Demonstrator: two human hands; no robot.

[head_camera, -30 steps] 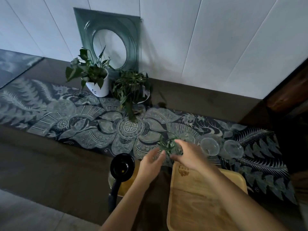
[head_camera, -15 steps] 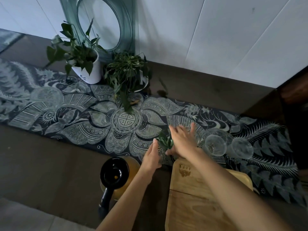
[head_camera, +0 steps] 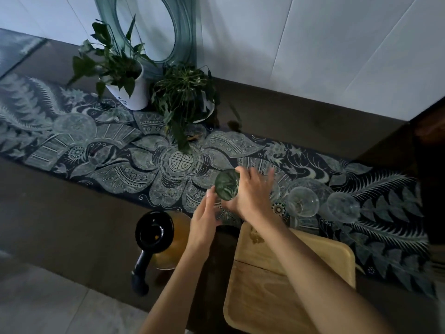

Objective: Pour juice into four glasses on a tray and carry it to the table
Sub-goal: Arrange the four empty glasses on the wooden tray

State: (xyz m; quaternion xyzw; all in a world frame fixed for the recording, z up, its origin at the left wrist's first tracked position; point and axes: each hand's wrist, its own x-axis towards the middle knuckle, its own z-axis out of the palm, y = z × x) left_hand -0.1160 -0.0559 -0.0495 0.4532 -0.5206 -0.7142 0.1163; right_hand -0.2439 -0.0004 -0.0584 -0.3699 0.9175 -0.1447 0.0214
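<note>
A green-patterned glass [head_camera: 226, 185] is tilted above the table runner, its round end facing me. My right hand [head_camera: 252, 196] holds it from the right, with a finger over its top and the thumb below. My left hand [head_camera: 204, 213] is beside it with straight fingers, the tips touching the glass's left side. Clear glasses [head_camera: 303, 201] [head_camera: 342, 206] stand on the runner to the right. The wooden tray [head_camera: 289, 285] lies under my right forearm with nothing on it. A jug of orange juice [head_camera: 179, 239] with a black lid and handle [head_camera: 154, 231] stands left of the tray.
Two potted plants [head_camera: 120, 66] [head_camera: 185, 92] and a round-holed glass panel [head_camera: 185, 32] stand at the back against the white wall. The patterned runner [head_camera: 96, 150] crosses the dark table. A dark cabinet edge [head_camera: 431, 145] rises on the right.
My right hand has taken hold of the green glass, which now sits higher and tilted toward me. My left hand has closed in on its left side.
</note>
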